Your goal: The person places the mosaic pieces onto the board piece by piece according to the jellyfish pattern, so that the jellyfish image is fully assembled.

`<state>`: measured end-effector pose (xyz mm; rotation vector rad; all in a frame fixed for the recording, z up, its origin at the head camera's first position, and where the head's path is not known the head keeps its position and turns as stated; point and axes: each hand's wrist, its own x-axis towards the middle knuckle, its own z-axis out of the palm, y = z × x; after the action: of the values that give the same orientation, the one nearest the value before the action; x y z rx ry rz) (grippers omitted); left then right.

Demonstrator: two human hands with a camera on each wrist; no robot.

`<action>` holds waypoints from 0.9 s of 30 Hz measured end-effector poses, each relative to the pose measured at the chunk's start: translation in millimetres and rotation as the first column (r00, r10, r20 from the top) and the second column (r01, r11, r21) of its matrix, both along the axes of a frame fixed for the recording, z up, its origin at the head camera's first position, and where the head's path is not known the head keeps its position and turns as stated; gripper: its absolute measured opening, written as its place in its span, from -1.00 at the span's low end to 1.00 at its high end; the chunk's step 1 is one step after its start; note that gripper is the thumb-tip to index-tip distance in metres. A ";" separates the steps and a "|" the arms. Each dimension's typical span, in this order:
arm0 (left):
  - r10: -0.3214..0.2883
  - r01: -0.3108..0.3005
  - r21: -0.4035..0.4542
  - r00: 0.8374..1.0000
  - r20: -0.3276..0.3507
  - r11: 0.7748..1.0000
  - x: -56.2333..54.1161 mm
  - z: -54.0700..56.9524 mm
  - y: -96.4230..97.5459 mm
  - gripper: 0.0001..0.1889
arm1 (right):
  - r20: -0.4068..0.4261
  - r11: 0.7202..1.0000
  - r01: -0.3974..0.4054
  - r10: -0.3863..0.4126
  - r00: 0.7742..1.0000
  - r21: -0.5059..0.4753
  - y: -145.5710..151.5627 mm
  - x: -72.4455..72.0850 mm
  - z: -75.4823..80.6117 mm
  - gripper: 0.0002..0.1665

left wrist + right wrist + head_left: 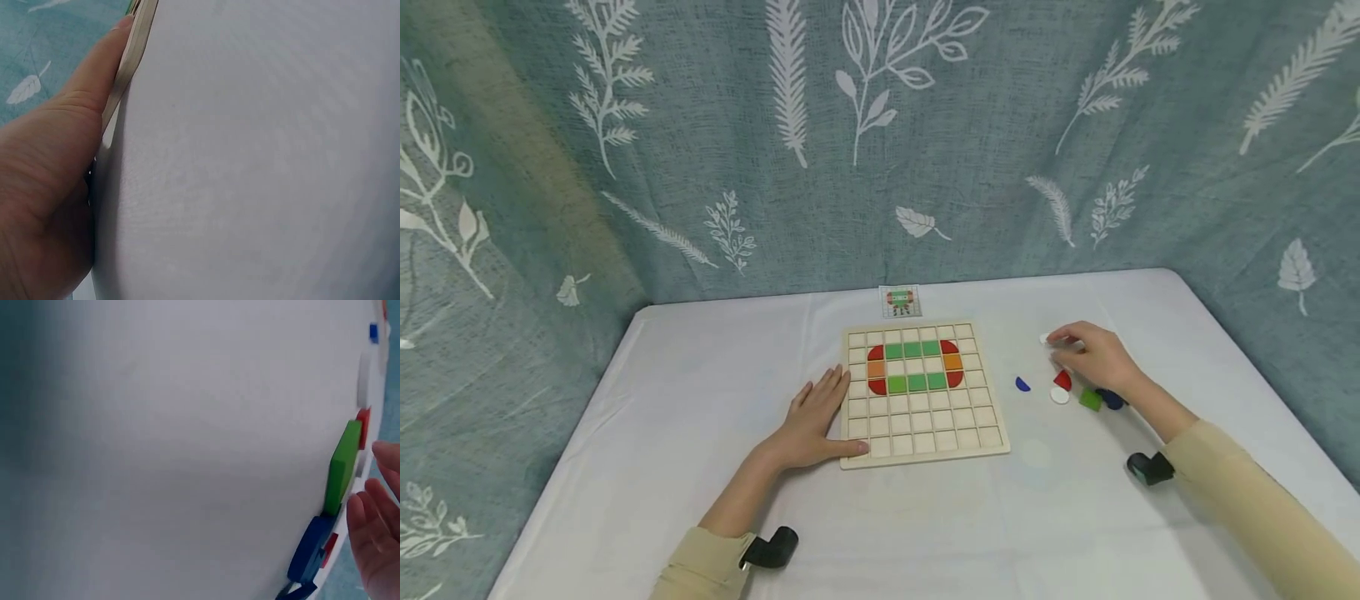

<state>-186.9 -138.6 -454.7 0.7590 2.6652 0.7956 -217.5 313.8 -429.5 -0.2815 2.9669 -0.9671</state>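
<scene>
The wooden board (925, 425), a grid of square cells, lay near the middle of the white-covered table (737, 333), with coloured pieces set in its upper part as a ring: red quarter-rounds (876, 387) at the four corners, three green squares (912, 349) along the top and three along the bottom, and one orange square (952, 362) at each side. The left hand (811, 427) lay along the board's left edge, its thumb resting on the near left corner; its grip was spread wide, the fingers extended and touching the board. A small picture card (900, 301) sat just behind the board. To the board's right, the right hand (1093, 354) hung above the table, its grip parted, fingers bent a little with a gap before the thumb. A white piece (1044, 338) showed at its fingertips, though whether they touched it could not be told. Near that hand lay a red piece (1063, 380), a white disc (1059, 396), a loose green piece (1090, 399) and dark blue pieces (1112, 401), while a blue half-round (1022, 384) lay nearer the board.
</scene>
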 end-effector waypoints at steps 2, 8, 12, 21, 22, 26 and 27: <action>0.000 0.000 0.002 1.000 0.005 1.000 -0.3 -0.4 -0.3 0.17 | 0.011 1.000 -0.002 0.002 1.000 0.011 -1.6 -8.3 -1.8 -0.69; 0.001 -0.001 0.002 1.000 0.011 1.000 0.5 0.9 0.2 0.17 | -0.005 0.999 -0.019 0.019 1.000 0.045 -8.7 -22.6 -5.6 -0.72; 0.001 -0.001 -0.002 1.000 0.002 1.000 0.7 1.3 -0.7 0.17 | -0.007 0.999 0.003 -0.003 1.000 0.039 -12.4 -24.1 -3.8 -0.67; 0.000 0.000 -0.013 1.000 -0.005 1.000 0.2 0.8 -0.4 0.17 | 0.069 0.994 0.108 -0.107 0.992 -0.016 -10.1 -21.5 -0.4 -0.67; -0.001 0.001 -0.011 1.000 -0.006 1.000 0.3 1.0 -0.3 0.17 | 0.067 0.994 0.105 -0.104 0.992 -0.002 -9.9 -21.1 -0.8 -0.67; 0.002 -0.002 -0.008 1.000 -0.006 1.000 0.9 1.6 0.0 0.16 | 0.041 0.998 0.063 -0.064 0.997 0.024 -13.4 -18.8 -2.2 -0.66; 0.002 -0.002 -0.008 1.000 -0.006 1.000 1.0 1.8 0.0 0.16 | 0.031 0.999 0.043 -0.043 0.999 0.028 -14.9 -18.4 -2.8 -0.67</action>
<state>-185.9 -138.6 -452.9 0.7580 2.6733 0.7845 -235.9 298.9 -432.3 -0.2011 2.9668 -0.9258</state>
